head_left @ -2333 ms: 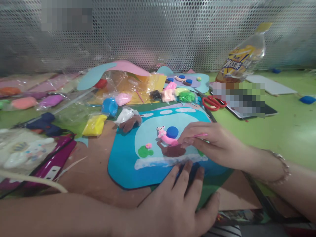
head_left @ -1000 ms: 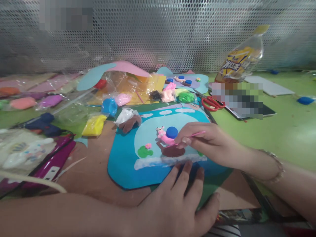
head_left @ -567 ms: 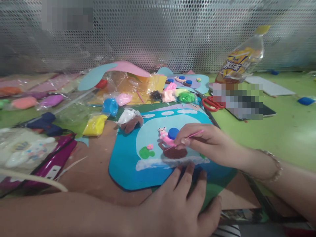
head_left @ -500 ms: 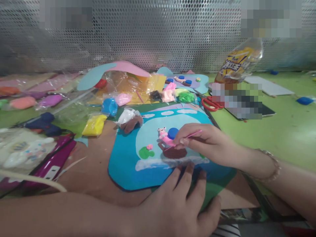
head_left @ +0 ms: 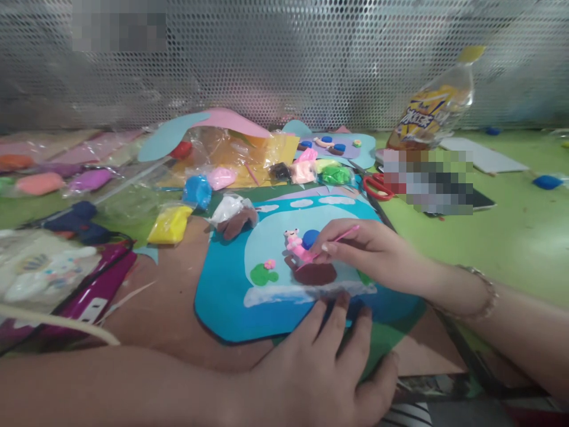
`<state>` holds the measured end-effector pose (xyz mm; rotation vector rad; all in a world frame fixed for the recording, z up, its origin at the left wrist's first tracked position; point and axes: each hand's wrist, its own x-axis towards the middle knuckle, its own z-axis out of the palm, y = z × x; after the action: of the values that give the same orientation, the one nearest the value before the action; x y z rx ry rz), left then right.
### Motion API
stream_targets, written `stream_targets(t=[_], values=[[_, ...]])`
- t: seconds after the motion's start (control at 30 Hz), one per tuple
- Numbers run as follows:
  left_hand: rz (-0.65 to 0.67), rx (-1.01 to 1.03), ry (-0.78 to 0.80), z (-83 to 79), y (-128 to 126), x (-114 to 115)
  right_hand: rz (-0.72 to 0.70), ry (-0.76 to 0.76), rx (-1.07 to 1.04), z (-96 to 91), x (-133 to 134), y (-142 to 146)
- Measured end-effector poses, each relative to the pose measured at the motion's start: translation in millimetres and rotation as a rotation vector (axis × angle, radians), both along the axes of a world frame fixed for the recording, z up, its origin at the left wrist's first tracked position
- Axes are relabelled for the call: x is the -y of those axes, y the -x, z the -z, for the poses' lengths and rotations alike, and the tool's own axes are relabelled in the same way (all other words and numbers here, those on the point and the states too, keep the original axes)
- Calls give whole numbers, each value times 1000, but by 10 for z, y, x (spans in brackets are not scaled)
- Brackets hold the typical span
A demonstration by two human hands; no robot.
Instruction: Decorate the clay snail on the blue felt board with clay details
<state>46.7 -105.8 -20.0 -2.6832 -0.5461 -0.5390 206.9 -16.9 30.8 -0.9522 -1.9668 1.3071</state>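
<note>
Right hand (head_left: pixel 376 255) holds pink stick (head_left: pixel 349 233) in pinched grip over brown patch (head_left: pixel 317 274); left hand (head_left: pixel 324 362), grip spread, rests on blue card (head_left: pixel 235 314).

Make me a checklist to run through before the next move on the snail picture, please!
1. Pink stick gripped in the right hand: ok.
2. Left hand down at the near edge of the blue card: ok.
3. Stick's lower tip touching the brown patch: cannot tell.
4. Blue disc fully in view: not ok, the right hand covers part of it.
5. Red scissors apart from both hands: ok.
6. Yellow cap on the bottle: ok.
</note>
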Motion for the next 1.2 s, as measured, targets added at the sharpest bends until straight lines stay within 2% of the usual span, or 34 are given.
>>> stream_targets(t=[0.2,0.63,1.2], values=[[8,5,-7,-4,-8,8,46,48,-16,8,-16,8],[17,11,-3,14,-13,-4,40,5,20,7,-8,5],[15,7,-11,9,-12,-18,46,-291,159,-42,16,-14]])
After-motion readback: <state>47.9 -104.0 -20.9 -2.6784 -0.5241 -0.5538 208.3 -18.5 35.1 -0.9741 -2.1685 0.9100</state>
